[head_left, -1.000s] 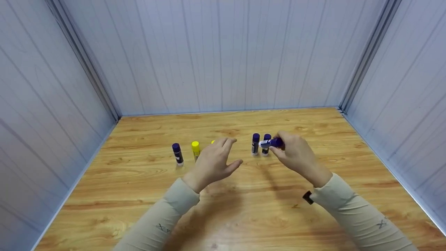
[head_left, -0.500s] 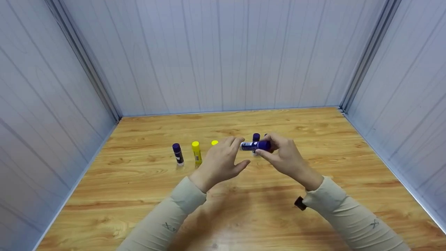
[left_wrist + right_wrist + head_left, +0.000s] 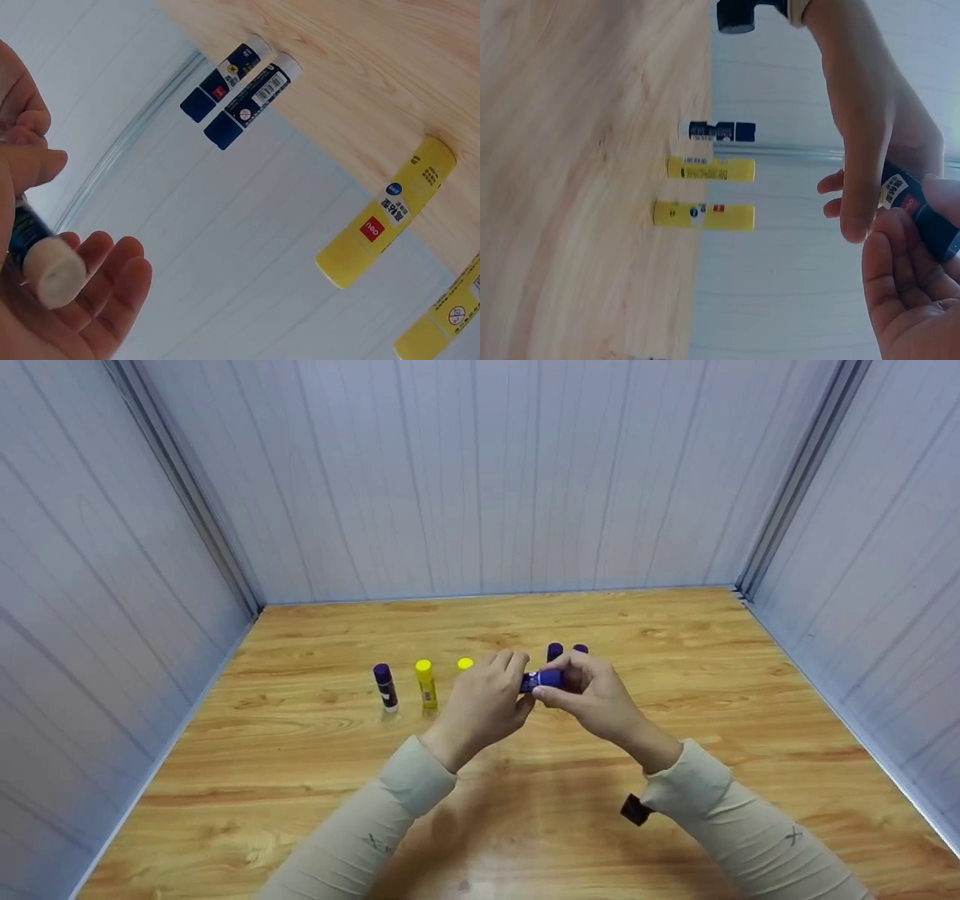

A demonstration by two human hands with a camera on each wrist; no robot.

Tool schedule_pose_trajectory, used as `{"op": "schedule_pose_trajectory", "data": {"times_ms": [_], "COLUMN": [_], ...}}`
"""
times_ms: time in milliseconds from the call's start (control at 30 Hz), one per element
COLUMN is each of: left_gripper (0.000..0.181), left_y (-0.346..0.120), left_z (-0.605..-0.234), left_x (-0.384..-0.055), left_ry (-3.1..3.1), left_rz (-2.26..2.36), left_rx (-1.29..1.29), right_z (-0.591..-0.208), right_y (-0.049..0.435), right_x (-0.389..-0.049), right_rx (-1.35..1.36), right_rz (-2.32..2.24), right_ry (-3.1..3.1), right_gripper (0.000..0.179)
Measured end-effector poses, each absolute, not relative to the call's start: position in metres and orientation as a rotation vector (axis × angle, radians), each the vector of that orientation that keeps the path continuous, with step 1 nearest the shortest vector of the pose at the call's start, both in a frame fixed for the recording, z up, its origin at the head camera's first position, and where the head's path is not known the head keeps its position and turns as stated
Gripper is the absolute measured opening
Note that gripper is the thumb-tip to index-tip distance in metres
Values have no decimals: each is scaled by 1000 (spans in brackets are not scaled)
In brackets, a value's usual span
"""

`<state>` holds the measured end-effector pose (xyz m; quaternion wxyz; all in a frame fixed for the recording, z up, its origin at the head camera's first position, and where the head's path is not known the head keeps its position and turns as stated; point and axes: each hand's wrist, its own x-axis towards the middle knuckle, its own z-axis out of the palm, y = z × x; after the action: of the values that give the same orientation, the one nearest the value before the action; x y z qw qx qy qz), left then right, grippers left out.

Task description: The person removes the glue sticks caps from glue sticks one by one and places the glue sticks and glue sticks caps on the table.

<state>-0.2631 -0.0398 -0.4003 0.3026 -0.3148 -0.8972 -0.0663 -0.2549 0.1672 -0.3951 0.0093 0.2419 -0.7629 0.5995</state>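
Observation:
A dark blue glue stick point(image 3: 546, 680) lies sideways between both hands above the table. My right hand point(image 3: 596, 694) pinches its blue cap end between thumb and fingers. My left hand point(image 3: 484, 701) reaches round the other end, its thumb below and fingers over it. The left wrist view shows that glue stick's white base point(image 3: 56, 274) between the left thumb and loosely bent fingers point(image 3: 124, 285). In the right wrist view, the left thumb point(image 3: 859, 221) crosses in front of the label end.
Two dark blue glue sticks point(image 3: 244, 105) stand upright behind the right hand. To the left stand two yellow glue sticks point(image 3: 426, 684) and another dark blue one point(image 3: 385, 688). Pale panel walls point(image 3: 495, 480) enclose the wooden table point(image 3: 300, 765) at the back and sides.
My right hand has carried the glue stick leftward from in front of the two standing blue ones. The left hand has moved slightly right and closed round its white end.

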Motion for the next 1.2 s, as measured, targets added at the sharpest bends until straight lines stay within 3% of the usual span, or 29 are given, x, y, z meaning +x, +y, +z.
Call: {"op": "schedule_pose_trajectory", "data": {"times_ms": [233,533,867,1200], "left_gripper": [25,26,27,26], "left_y": [-36,-38,-42,-46], "left_z": [-403,-402,-405,-417], "left_x": [-263,-263,-262,-266], "left_ry": [-2247,-2203,-2269,-2267], "left_rz": [-82,12,61,145], "left_rx": [-751,-735,-760,-753], "right_z": [-397,-395,-398,-406], "right_y": [161,159,163,170], "right_x": [-255,-253,-250,-255], "right_rx": [728,727,918,1119], "right_rz": [2059,2091,1233,708], "right_ry": [-2303,-2318,-2403,-2220], "right_gripper": [24,21,56,43]}}
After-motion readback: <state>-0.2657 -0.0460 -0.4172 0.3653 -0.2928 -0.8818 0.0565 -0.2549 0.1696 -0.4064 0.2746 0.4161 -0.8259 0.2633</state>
